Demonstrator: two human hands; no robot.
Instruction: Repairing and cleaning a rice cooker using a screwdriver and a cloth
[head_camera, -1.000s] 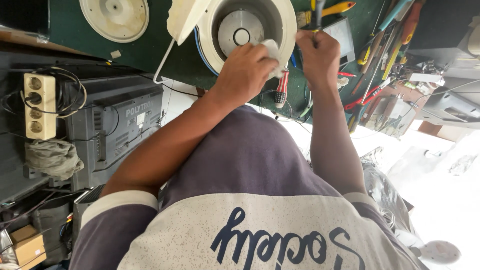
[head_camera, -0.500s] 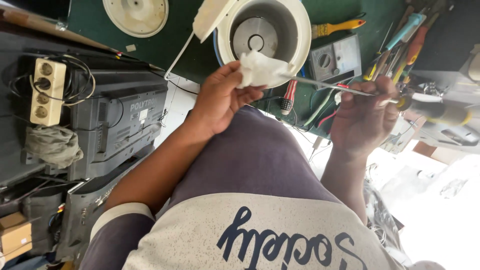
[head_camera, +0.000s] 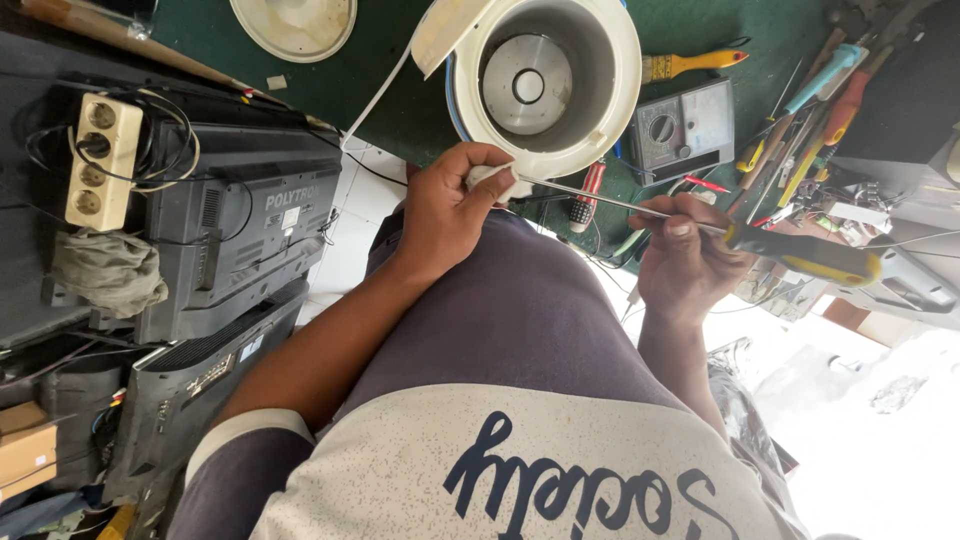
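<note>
— Where the green tabletop (head_camera: 400, 90) meets the dark stack on the left, what carries a label or sign?

— Only a small pale rectangular sticker on the back of the black television casing (head_camera: 240, 240), beside raised pale lettering. Farther left a cream power strip (head_camera: 92, 160) with round sockets lies on top, a grey rag (head_camera: 108, 272) below it. A brown cardboard box (head_camera: 25, 450) sits at the lower left edge.

— And the thing being worked on?

— A long screwdriver (head_camera: 800, 252) with a thin bright shaft and a yellow-and-black handle. It lies nearly level between the two hands, just below the open white rice cooker (head_camera: 545, 85), whose round metal plate shows inside.

— How are the hands placed?

— The right hand (head_camera: 685, 265) has its grip closed round the shaft just ahead of the handle, thumb on top. The left hand (head_camera: 450, 210) has its grip pinched shut on a small white cloth (head_camera: 497, 182), pressed round the shaft's tip end.

— What else is near?

— A grey analogue meter (head_camera: 680, 128), a yellow-handled brush (head_camera: 690, 65), and a jumble of hand tools (head_camera: 810, 110) at the right.

— Any change from half a second ago?

— Yes. The cloth was spread wide and loose above the left fingers; now it is bunched small against the shaft. The right hand has shifted lower, and the yellow handle shows in full.
</note>
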